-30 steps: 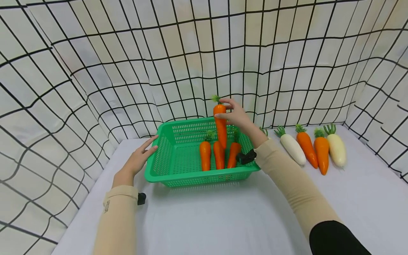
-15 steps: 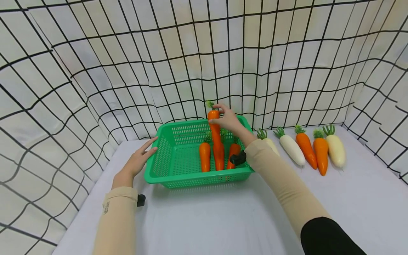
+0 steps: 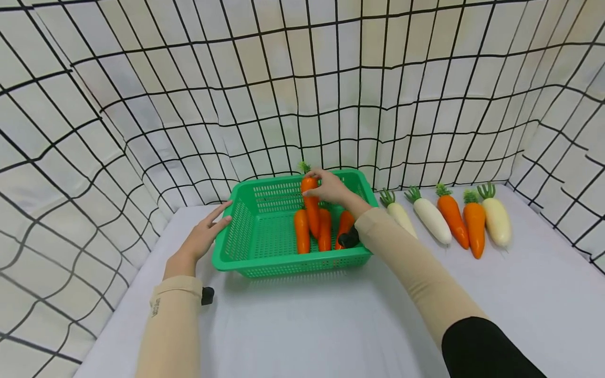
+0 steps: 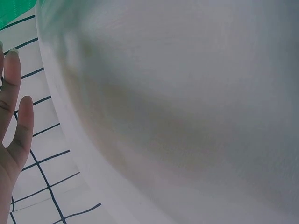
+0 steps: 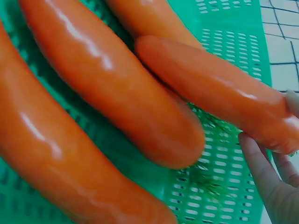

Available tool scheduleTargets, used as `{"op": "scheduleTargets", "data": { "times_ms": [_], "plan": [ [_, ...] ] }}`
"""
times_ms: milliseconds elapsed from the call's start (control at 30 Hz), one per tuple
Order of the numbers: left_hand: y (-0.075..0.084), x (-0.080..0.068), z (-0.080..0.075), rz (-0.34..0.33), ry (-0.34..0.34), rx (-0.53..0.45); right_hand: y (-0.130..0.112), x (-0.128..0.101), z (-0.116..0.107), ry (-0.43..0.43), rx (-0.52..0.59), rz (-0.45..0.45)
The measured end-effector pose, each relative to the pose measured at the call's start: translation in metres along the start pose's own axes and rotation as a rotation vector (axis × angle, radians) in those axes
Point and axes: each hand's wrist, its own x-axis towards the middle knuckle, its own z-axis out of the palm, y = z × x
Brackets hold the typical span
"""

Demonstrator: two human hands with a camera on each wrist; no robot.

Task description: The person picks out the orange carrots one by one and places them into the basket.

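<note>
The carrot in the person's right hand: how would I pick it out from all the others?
Find the green basket on the white table. Three carrots lie flat inside it. The one you want, the held carrot, is the only one tilted up above them, its leafy end pinched by the right hand.

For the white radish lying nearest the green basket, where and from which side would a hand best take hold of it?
Grip the white radish across its thick middle, coming from above. It lies flat on the table, leafy end pointing away, so the top is exposed. The basket and the right forearm stand close on one side and another radish on the other, so a sideways approach looks cramped.
</note>
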Motion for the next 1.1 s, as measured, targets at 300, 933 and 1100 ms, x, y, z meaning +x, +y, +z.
{"op": "scheduleTargets", "data": {
  "times_ms": [300,933,1100],
  "plan": [
    [-0.003,0.002,0.0,-0.006,-0.002,0.003,-0.001,-0.003,0.004,-0.043,-0.121,0.059],
    [-0.001,0.002,0.001,0.016,0.007,-0.006,0.015,-0.005,-0.002,-0.372,-0.432,0.168],
    [-0.002,0.002,0.001,0.023,0.004,-0.011,0.015,-0.006,-0.002,-0.397,-0.468,0.2]
  ]
}}
